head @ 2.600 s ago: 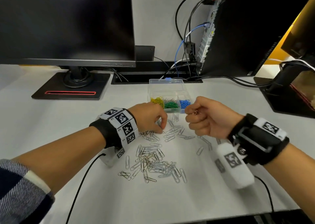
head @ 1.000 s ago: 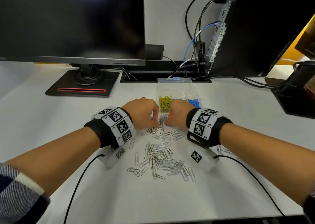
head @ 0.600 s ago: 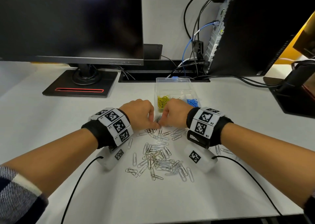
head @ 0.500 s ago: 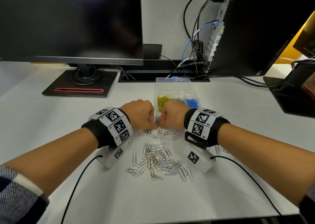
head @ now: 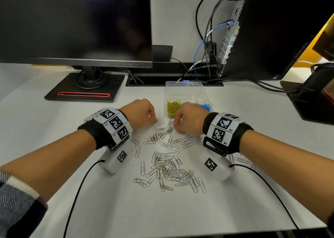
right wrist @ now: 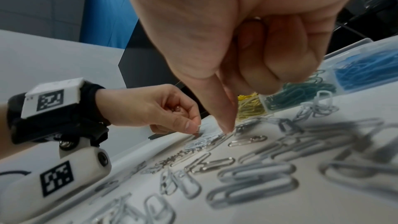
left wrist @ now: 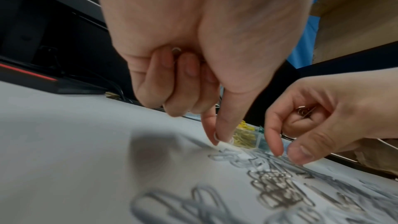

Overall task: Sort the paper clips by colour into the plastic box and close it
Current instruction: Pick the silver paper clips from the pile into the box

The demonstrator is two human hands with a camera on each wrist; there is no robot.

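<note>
Left wrist view: left hand (left wrist: 193, 54) and right hand (left wrist: 323, 117) each pinched at silver clips (head: 168, 165) on the worktop (head: 54, 129), apparently palming others to batch into the plastic box (head: 184, 93).

Both wrists wear black bands (head: 97, 134) w/ white blocks of b&w square-code tags (head: 223, 127). White camera pod (head: 117, 159), black cable under each; checked sleeve (head: 17, 196) at left.
</note>
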